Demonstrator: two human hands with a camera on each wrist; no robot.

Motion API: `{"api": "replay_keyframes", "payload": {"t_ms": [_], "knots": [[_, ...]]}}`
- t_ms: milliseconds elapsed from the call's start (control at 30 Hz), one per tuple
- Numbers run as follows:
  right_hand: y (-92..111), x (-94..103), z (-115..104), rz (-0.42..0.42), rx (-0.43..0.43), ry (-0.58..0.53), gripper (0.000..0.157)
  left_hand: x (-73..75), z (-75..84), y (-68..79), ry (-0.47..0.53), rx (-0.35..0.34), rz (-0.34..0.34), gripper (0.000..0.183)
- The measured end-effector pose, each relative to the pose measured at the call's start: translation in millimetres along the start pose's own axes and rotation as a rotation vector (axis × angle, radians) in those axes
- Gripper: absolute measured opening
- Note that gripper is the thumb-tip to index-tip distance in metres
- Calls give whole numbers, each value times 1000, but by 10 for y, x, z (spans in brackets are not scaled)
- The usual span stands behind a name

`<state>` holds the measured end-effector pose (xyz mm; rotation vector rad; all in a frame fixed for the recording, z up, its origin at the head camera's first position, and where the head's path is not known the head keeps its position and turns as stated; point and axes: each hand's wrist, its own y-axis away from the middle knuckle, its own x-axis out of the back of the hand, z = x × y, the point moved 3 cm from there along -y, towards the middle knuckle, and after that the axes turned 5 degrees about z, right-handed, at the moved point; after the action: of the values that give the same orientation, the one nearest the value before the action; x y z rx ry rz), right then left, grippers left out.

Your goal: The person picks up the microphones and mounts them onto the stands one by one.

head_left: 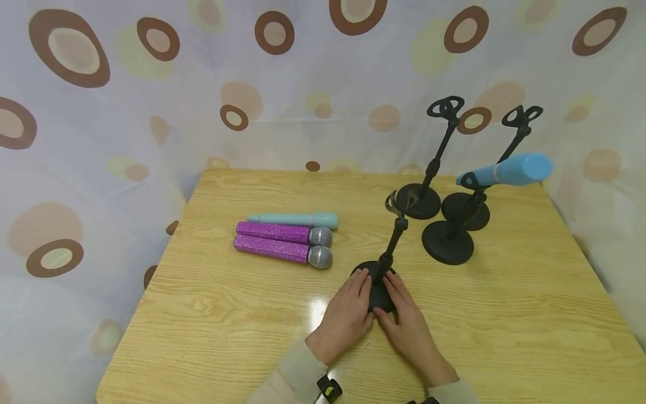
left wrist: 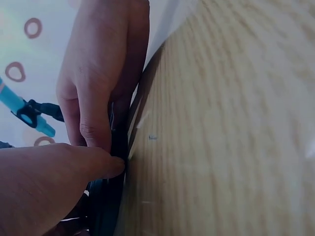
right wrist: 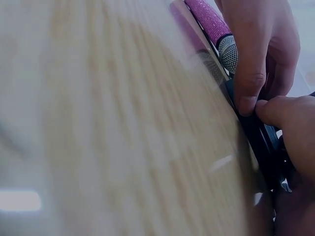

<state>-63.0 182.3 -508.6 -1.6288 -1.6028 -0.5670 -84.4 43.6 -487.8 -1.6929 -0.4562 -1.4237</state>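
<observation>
A black desktop microphone stand is upright on the table in front of me, its clip at the top holding nothing. My left hand grips the left side of its round base, fingers over the top and thumb at the near rim. On the other side my right hand grips the same base, and the two thumbs nearly meet. In the left wrist view the base is seen edge-on, partly covered by the hands. The right wrist view shows the base's rim beneath the thumbs.
Left of the stand lie two glittery purple microphones and a pale teal microphone. Behind to the right are three more stands; the nearest carries a blue microphone. A patterned curtain hangs behind the table.
</observation>
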Motion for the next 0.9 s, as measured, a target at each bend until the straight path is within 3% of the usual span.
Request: {"api": "replay_keyframes", "payload": {"t_ms": [200, 333, 500, 633, 700, 900], "knots": [[31, -7, 11, 20, 19, -5, 61, -39, 5, 73, 74, 12, 21, 64], [54, -10, 24, 16, 24, -5, 62, -53, -30, 138, 195, 41, 11, 63], [84, -7, 20, 15, 4, -16, 62, -10, -134, 229, 400, 151, -35, 59], [91, -2, 14, 19, 1, -12, 62, 48, -241, 312, 494, 241, -44, 56], [83, -2, 14, 29, 8, -11, 62, 93, -319, 328, 517, 264, -11, 55], [64, -16, 26, 45, 16, -24, 62, 257, -647, 322, 495, 250, 194, 48]]}}
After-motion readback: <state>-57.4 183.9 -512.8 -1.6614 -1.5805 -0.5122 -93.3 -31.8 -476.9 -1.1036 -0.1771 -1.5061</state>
